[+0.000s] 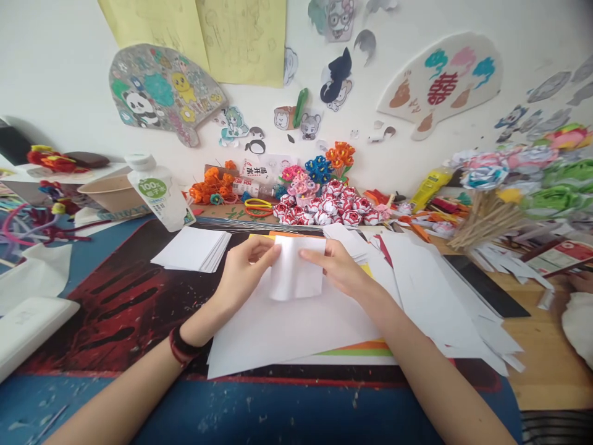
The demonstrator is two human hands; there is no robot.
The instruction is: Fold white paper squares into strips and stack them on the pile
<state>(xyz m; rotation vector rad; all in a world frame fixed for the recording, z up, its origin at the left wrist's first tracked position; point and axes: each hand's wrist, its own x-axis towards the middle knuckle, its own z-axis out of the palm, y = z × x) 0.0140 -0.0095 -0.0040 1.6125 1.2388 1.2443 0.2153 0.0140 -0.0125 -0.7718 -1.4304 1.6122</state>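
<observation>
A small piece of white paper (296, 278), creased down its length, is held up between my two hands. My left hand (248, 266) pinches its left edge near the top, thumb in front. On the other side my right hand (345, 266) grips it, with the thumb flat on the front and the fingers behind. Beneath the held piece lie large white sheets (287, 334), with orange and green paper showing at their lower right edge. To the left of my left hand rests a stack of white paper squares (189, 248).
A white bottle (160, 193) stands behind the stack. Red-and-white paper flowers (328, 204) and yellow-handled scissors (258, 207) lie along the back. More white sheets (430, 290) and a dark flat panel (486, 287) are at right. Part of another person shows at the right edge.
</observation>
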